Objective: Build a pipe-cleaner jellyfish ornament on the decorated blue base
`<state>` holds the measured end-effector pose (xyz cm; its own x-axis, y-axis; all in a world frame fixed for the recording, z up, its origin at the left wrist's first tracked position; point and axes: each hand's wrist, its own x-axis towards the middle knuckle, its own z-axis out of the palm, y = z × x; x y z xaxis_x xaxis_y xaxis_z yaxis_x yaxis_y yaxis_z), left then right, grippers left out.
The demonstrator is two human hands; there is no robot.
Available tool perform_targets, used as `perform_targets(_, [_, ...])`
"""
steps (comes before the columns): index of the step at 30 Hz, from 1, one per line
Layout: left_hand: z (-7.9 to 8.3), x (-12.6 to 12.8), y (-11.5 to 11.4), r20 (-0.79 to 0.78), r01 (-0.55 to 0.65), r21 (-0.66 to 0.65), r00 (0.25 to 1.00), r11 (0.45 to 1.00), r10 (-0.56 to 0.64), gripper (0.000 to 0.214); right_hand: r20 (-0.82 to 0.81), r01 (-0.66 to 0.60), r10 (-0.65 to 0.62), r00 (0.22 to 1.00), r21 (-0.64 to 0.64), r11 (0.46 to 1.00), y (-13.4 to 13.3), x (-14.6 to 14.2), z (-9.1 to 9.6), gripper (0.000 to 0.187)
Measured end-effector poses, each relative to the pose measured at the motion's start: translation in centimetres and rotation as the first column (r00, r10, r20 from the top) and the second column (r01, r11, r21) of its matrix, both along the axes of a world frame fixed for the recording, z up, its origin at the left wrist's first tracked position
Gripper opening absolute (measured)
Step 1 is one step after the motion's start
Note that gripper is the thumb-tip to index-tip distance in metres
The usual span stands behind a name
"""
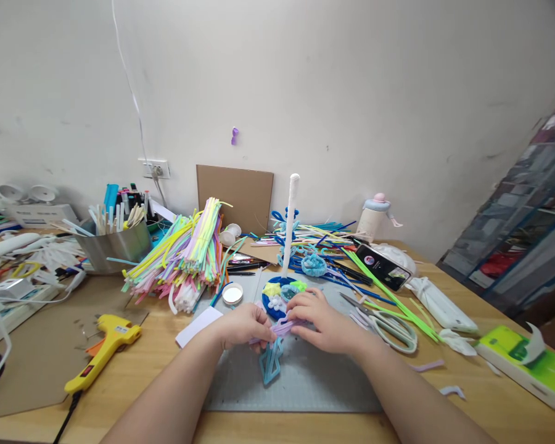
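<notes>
Fingertips of both hands meet over the grey cutting mat (305,382), hiding most of the lilac pipe cleaner (284,327) pinched between them. Left hand (243,327) closed on its left end; right hand (321,320) curled over the right end. Fuzzy blue pipe-cleaner shape (271,364) lies flat just below. Blue round base (282,293) partly covered behind, white fuzzy post (290,222) upright. Scissors (388,324) at right.
</notes>
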<state>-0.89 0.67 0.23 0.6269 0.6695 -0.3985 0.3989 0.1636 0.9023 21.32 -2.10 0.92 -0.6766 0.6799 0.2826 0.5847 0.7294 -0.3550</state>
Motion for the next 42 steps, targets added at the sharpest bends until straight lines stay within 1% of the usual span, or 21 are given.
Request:
perform_targets(2, [0.0,0.1,-0.1,0.005,0.005,0.002,1.000,1.000,-0.005,0.029,0.007,0.000,0.000,1.000,0.004,1.000,-0.1,-0.4,-0.2,0.012])
perform_targets(6, [0.2,0.2,-0.1,0.018,-0.033,-0.004,0.999,0.999,0.033,0.031,0.006,0.020,-0.020,1.000,0.049,0.999,-0.3,-1.1,-0.3,0.016])
perform_targets(12, [0.0,0.3,-0.1,0.021,-0.051,0.005,0.998,0.999,0.051,0.033,0.024,0.072,-0.079,0.997,0.214,0.974,-0.5,-1.8,-0.8,0.016])
perform_targets(15, [-0.2,0.3,-0.1,0.025,-0.052,0.002,0.998,0.999,0.052,0.032,0.021,0.066,-0.076,0.997,0.295,0.953,-0.6,-2.1,-1.3,0.014])
perform_targets(18, [-0.3,0.3,-0.1,0.044,-0.058,-0.025,0.997,0.998,0.059,0.032,-0.002,0.058,-0.061,0.998,0.346,0.937,-0.6,-2.3,-1.6,0.012])
perform_targets(23, [-0.3,0.4,-0.1,0.054,-0.060,-0.067,0.997,0.996,0.063,0.032,0.011,0.032,-0.038,0.999,0.355,0.934,-0.7,-2.4,-1.4,0.013])
perform_targets(27, [-0.3,0.4,-0.1,0.043,-0.039,-0.082,0.998,0.996,0.043,0.031,0.058,-0.007,-0.013,0.998,0.344,0.939,-1.0,-2.3,-1.1,0.013])
perform_targets(32, [-0.3,0.3,-0.1,0.047,-0.003,-0.118,0.999,0.993,0.009,0.031,0.063,-0.042,0.020,0.998,0.354,0.934,-0.9,-2.2,-1.0,0.011])
perform_targets(36, [-0.3,0.2,-0.1,0.066,-0.006,-0.117,0.998,0.993,0.014,0.031,0.058,-0.036,0.016,0.998,0.365,0.930,-0.6,-2.1,-1.2,0.009])
perform_targets(42, [-0.2,0.1,-0.2,0.078,-0.029,-0.135,0.996,0.990,0.040,0.032,0.046,-0.015,-0.002,0.999,0.369,0.929,-0.7,-2.2,-1.3,0.013])
